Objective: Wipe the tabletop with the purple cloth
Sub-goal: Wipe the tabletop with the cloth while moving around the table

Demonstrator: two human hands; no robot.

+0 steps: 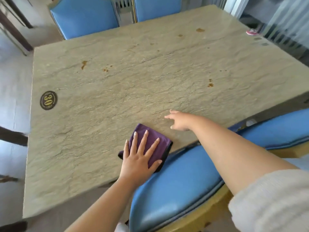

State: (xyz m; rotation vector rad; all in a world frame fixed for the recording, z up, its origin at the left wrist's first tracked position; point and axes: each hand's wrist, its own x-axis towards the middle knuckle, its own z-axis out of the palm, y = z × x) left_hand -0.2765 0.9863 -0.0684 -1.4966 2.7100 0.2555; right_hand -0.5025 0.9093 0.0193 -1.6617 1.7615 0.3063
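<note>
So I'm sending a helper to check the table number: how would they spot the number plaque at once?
Start at the big beige stone-look tabletop ringed by blue chairs. Go to its left edge, well away from the purple cloth under the left hand. The plaque is a dark oval with a gold "30", the only printed mark among scattered brown stains.

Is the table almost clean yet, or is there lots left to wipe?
Lots left. The left hand presses the purple cloth flat near the table's front edge; the right hand rests on the tabletop beside it. Brown stains still dot the middle and far side, so wiping looks barely begun.
</note>
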